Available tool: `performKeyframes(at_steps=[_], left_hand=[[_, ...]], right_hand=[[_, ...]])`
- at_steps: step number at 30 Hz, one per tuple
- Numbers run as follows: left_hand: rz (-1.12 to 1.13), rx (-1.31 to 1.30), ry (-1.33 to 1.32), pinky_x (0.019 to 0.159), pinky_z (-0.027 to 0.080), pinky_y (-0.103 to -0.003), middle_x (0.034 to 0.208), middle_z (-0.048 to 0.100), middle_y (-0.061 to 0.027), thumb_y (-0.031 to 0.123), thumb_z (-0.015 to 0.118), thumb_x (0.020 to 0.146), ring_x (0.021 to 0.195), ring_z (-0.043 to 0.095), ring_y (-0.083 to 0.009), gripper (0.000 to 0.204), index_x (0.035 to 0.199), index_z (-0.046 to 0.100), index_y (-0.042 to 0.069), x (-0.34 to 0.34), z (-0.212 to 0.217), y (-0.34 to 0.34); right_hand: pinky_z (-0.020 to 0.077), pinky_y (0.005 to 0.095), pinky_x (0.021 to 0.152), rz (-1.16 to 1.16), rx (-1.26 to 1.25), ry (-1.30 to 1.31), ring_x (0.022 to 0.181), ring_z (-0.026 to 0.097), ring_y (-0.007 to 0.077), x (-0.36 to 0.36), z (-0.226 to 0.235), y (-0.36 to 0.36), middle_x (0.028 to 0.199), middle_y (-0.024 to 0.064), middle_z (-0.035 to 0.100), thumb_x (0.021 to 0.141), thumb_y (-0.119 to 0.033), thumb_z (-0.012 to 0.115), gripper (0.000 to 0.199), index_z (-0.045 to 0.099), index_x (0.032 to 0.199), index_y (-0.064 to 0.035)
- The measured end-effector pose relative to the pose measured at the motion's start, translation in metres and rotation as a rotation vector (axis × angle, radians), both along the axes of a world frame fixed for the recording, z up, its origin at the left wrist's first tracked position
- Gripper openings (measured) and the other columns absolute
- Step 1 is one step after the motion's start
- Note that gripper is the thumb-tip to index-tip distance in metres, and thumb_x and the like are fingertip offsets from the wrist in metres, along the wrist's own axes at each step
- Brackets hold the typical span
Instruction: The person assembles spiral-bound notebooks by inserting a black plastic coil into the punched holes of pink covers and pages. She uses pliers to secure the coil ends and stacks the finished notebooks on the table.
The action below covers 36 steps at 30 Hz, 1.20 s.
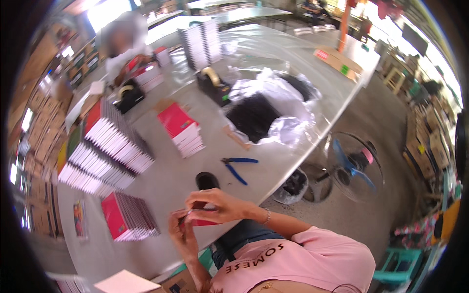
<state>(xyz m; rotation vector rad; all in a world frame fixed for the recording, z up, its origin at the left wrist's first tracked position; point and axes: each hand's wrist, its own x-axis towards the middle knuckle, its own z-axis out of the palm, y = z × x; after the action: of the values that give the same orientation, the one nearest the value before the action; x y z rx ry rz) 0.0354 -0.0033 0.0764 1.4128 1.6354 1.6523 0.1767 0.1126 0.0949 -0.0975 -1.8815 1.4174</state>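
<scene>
Close to my body at the table edge, both hands are closed around a small spiral notebook with a red cover (pixel 204 222). My left hand (pixel 183 230) grips its left end. My right hand (pixel 215 205) reaches over it from the right, with bent fingers meeting the left fingertips at its edge. The fingers hide much of the notebook. Just beyond my hands lies a black rounded object (pixel 207 180), its kind unclear. Blue-handled cutting pliers (pixel 238 168) lie spread farther right. A row of red spiral notebooks (pixel 128 217) sits left of my hands.
Tall notebook stacks (pixel 115 139) stand at left, with a small red-topped pile (pixel 181 128) mid-table. Beyond are a tape dispenser (pixel 213 85) and a plastic bag with black contents (pixel 254 117). A person (pixel 128 58) works across the table. A floor fan (pixel 354 166) stands right.
</scene>
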Motion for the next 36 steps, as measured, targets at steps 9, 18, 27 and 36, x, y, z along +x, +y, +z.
performKeyframes(at_steps=[9,18,27,36], left_hand=[[0.091,-0.045,-0.049,0.079,0.046,-0.025,0.092,0.058,-0.0062,0.001,0.064,0.091,0.087,0.057,-0.0142,0.006,0.095,0.061,-0.001,0.009,0.013,-0.006],[0.140,-0.020,-0.069,0.075,0.046,-0.026,0.088,0.057,-0.0052,0.007,0.064,0.094,0.083,0.055,-0.0137,0.010,0.093,0.059,-0.001,0.008,0.009,-0.002],[0.185,-0.053,-0.061,0.073,0.044,-0.024,0.084,0.055,-0.0043,0.012,0.066,0.095,0.079,0.053,-0.0114,0.016,0.092,0.058,-0.002,0.009,0.014,0.001],[0.225,-0.046,-0.079,0.074,0.045,-0.026,0.086,0.057,-0.0059,0.009,0.066,0.093,0.080,0.054,-0.0133,0.012,0.092,0.061,-0.002,0.006,0.005,0.004]], right_hand=[[0.0493,0.0306,0.071,0.016,-0.041,-0.102,0.076,0.061,0.0182,0.000,0.006,-0.001,0.086,0.0084,0.062,0.090,-0.016,0.072,0.022,0.059,0.101,-0.0012],[0.0479,0.0352,0.073,-0.077,0.080,-0.180,0.080,0.060,0.0254,-0.005,0.009,-0.005,0.090,0.0115,0.060,0.095,-0.020,0.066,0.023,0.056,0.104,-0.0017],[0.0415,0.0395,0.083,-0.224,0.136,-0.226,0.091,0.058,0.0311,-0.012,0.005,-0.015,0.097,0.0120,0.061,0.099,-0.027,0.057,0.023,0.055,0.106,-0.0047],[0.0353,0.0381,0.091,-0.361,0.179,-0.206,0.095,0.057,0.0247,-0.020,0.001,-0.022,0.097,0.0065,0.058,0.098,-0.019,0.057,0.015,0.057,0.107,-0.0069]])
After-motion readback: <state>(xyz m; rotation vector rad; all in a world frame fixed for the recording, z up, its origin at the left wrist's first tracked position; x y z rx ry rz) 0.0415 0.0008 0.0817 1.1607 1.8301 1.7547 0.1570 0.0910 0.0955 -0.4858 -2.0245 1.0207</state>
